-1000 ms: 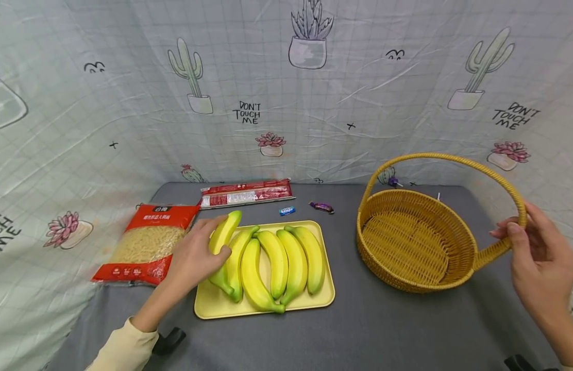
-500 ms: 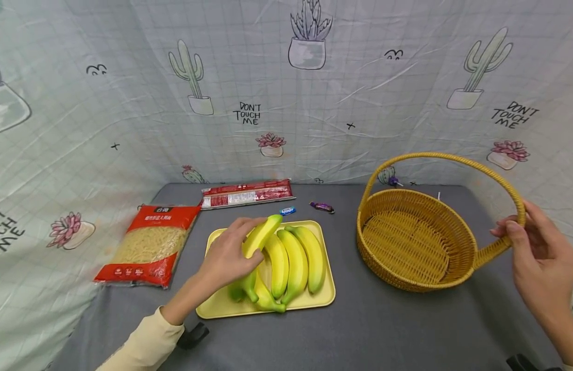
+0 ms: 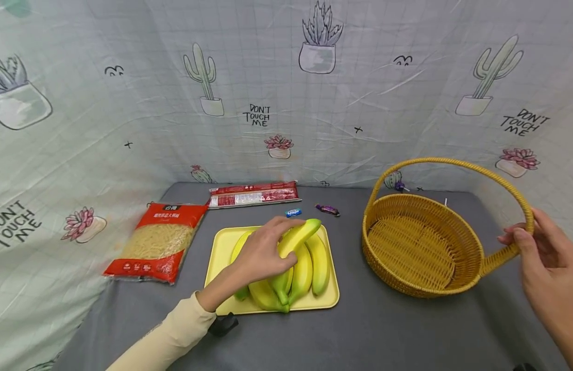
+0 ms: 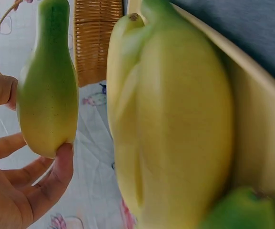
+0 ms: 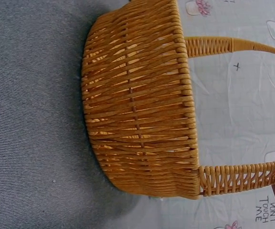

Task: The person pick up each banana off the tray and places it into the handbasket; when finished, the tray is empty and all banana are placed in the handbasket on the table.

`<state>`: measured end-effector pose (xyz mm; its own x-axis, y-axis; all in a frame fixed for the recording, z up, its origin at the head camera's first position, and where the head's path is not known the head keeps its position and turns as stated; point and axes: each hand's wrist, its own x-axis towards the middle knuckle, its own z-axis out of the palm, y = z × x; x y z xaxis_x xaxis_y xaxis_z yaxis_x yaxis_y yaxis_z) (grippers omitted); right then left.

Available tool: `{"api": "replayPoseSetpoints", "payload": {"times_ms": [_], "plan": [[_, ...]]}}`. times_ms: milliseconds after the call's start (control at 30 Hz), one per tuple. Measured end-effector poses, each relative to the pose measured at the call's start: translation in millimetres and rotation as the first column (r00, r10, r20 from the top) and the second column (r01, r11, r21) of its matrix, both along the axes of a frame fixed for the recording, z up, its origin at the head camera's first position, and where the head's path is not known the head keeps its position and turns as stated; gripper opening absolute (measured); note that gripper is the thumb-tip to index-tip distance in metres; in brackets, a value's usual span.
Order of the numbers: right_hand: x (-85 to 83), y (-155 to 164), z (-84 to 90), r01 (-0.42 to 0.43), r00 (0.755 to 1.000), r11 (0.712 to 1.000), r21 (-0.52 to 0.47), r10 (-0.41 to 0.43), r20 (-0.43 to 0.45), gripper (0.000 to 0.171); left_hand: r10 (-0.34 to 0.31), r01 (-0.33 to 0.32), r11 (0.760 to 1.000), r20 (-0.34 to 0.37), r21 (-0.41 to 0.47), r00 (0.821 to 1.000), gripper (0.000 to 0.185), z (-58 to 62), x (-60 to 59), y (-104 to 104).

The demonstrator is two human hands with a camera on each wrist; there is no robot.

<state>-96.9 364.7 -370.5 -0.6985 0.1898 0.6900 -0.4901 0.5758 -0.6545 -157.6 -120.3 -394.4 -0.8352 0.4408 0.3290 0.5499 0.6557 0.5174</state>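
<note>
Left hand (image 3: 260,253) over the yellow tray (image 3: 219,247), fingers and thumb curled round one banana (image 3: 298,236), gripped about its middle. Banana raised above the other bananas (image 3: 309,265), lying across them at a slant, far tip pointing up and to the right toward the wicker basket (image 3: 423,252), stem end hidden under the palm. Same grip in the left wrist view: banana (image 4: 49,95) pinched between thumb and fingers (image 4: 56,176), clear of the remaining bananas (image 4: 175,124) on the tray (image 4: 261,124), a gap of backdrop showing between them.

Right hand (image 3: 543,265) at the right end of the basket handle (image 3: 518,206), thumb and fingers closed lightly on the woven hoop just above its join with the rim. Basket standing on the grey tabletop (image 3: 370,330), well apart from the tray, nothing lying in it. Right wrist view: basket wall (image 5: 137,105) and handle (image 5: 242,176) seen side-on; only a sliver of finger at the frame edge.

Left of the tray: red bag of pasta (image 3: 158,241). Behind the tray: long red packet (image 3: 254,194), small blue wrapped sweet (image 3: 293,212), small purple wrapped sweet (image 3: 327,209). Behind and around the table: pale cloth backdrop (image 3: 286,93) printed with cacti.
</note>
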Motion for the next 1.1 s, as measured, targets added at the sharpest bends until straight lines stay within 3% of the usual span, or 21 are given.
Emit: {"api": "replayPoseSetpoints", "payload": {"times_ms": [200, 367, 600, 1100], "plan": [[0.2, 1.4, -0.4, 0.056, 0.997, 0.998, 0.021, -0.057, 0.054, 0.045, -0.061, 0.06, 0.998, -0.037, -0.011, 0.997, 0.063, 6.6, -7.1, 23.1], [0.9, 0.0, -0.4, 0.091, 0.992, 0.995, 0.027, -0.093, 0.082, 0.046, -0.122, 0.118, 0.991, -0.051, -0.065, 0.991, 0.065, 4.9, -13.4, 40.6], [-2.0, 3.9, -6.0, -0.018, 1.0, 1.0, -0.013, 0.017, -0.011, 0.044, -0.162, 0.157, 0.983, -0.053, -0.097, 0.985, 0.066, 4.0, -16.0, 59.3], [-2.7, 0.2, -3.7, -0.012, 1.0, 1.0, -0.01, 0.011, -0.027, 0.042, -0.222, 0.215, 0.97, -0.056, -0.11, 0.973, 0.065, 24.4, -33.3, 110.3]]}}
